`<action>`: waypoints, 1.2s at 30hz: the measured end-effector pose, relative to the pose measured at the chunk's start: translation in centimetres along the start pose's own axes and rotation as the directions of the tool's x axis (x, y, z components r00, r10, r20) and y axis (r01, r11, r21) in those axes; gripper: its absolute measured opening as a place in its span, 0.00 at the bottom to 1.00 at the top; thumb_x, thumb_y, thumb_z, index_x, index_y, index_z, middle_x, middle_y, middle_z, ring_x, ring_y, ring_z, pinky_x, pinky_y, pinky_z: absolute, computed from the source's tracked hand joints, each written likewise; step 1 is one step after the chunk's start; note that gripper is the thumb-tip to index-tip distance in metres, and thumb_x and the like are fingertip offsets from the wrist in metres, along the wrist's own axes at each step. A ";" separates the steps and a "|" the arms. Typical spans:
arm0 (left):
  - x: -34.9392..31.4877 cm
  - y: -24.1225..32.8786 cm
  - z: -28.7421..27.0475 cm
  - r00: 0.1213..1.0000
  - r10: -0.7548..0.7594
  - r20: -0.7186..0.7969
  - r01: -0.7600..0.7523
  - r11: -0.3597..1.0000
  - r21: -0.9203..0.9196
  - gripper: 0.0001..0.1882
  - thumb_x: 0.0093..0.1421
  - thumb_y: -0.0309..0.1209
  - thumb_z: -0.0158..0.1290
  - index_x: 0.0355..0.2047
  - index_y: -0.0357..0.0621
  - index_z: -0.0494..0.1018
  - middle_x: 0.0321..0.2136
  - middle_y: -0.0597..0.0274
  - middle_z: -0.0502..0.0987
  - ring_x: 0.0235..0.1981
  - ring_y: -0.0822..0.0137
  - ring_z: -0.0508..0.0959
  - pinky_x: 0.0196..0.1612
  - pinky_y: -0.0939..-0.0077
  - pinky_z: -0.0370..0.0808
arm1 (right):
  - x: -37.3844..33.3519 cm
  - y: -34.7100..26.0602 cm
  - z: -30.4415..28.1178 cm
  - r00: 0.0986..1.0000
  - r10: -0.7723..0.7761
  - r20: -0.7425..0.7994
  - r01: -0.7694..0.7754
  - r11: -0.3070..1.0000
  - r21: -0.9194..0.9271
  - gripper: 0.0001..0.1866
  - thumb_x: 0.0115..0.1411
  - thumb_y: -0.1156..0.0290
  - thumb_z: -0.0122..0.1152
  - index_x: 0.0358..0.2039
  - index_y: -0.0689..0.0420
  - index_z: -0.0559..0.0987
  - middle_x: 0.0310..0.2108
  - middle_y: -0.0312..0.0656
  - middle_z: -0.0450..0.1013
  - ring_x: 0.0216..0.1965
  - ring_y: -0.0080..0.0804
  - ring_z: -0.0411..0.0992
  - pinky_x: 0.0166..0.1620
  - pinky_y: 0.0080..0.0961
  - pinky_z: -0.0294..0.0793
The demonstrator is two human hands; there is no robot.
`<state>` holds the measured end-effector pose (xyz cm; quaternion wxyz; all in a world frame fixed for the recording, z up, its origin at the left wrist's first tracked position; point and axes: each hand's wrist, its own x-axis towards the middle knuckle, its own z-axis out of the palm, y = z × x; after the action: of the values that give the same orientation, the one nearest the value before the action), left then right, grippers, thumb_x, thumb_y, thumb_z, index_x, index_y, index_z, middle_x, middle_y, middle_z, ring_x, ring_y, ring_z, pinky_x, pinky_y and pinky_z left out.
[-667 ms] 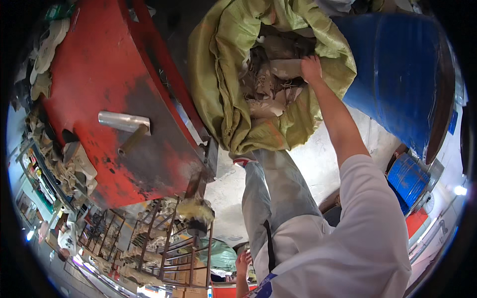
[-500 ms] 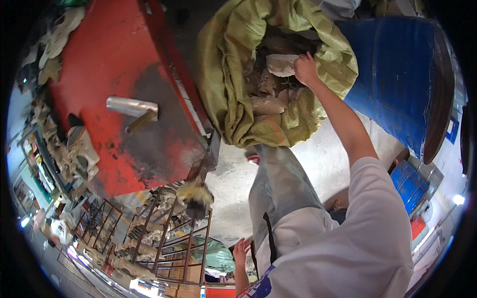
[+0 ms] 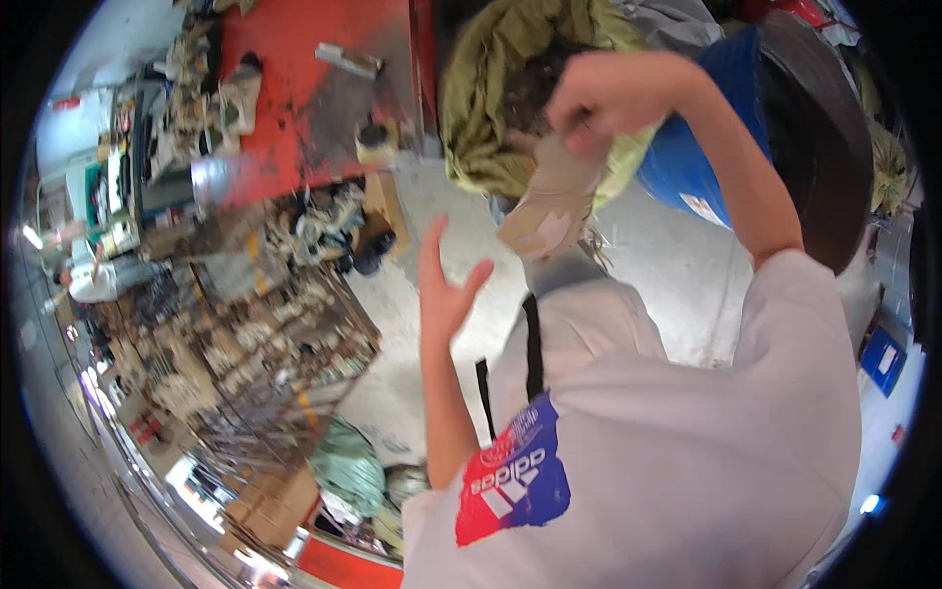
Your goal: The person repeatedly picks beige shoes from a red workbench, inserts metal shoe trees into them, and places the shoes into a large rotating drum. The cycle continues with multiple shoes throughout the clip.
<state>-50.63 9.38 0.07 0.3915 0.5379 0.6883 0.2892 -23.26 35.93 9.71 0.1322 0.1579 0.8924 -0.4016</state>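
My right hand (image 3: 618,98) is closed on the upper end of a beige shoe upper (image 3: 549,211). It hangs down at the near rim of a large yellow-green woven sack (image 3: 471,108), toe end lowest, with loose laces dangling beside it. Inside the sack are dark and brownish pieces, partly covered by my hand and too blurred to tell apart. Raised to the left of my body, my left hand (image 3: 449,290) is open, thumb and fingers spread, holding nothing. It is apart from the shoe upper.
A red, stained worktable (image 3: 294,108) stands at the left, with a metal bar (image 3: 348,61) on top. Blue drums (image 3: 697,157) stand right of the sack. Racks loaded with beige shoes (image 3: 265,344) fill the lower left, beside a green plastic bag (image 3: 348,466). Another person (image 3: 108,280) is far left.
My right hand has lifted a shoe upper out of the sack toward me. My left hand has risen from beside my body, fingers spread. The view has shifted, showing more racks.
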 end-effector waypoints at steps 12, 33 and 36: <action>-11.6 0.3 6.8 0.763 -0.447 0.466 0.614 0.280 -0.738 0.39 0.67 0.52 0.55 0.69 0.43 0.58 0.57 0.56 0.75 0.54 0.61 0.78 0.56 0.65 0.76 | -3.7 -9.2 16.0 0.757 0.130 -0.640 0.184 0.898 0.400 0.12 0.63 0.67 0.64 0.43 0.59 0.80 0.37 0.44 0.78 0.36 0.33 0.76 0.41 0.30 0.76; -4.1 19.8 21.5 0.734 -0.154 0.662 0.406 0.881 -0.245 0.34 0.54 0.34 0.72 0.57 0.38 0.71 0.46 0.61 0.80 0.47 0.67 0.78 0.54 0.70 0.75 | -33.5 2.4 22.9 0.751 0.103 -0.652 -0.140 0.990 -0.006 0.14 0.44 0.78 0.62 0.34 0.55 0.83 0.43 0.33 0.79 0.45 0.44 0.76 0.48 0.44 0.73; -1.9 20.3 23.6 0.779 -0.221 0.587 0.438 0.862 -0.257 0.38 0.52 0.37 0.74 0.60 0.39 0.69 0.48 0.60 0.79 0.47 0.67 0.79 0.54 0.67 0.75 | -36.8 4.9 20.3 0.625 0.217 -0.750 -0.036 0.968 0.250 0.17 0.49 0.78 0.62 0.42 0.54 0.83 0.44 0.34 0.79 0.45 0.45 0.76 0.45 0.45 0.75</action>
<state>-19.94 12.13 4.72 0.7100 0.3792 0.5656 0.1796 14.53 17.12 6.72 -0.2510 0.3901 0.8016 -0.3771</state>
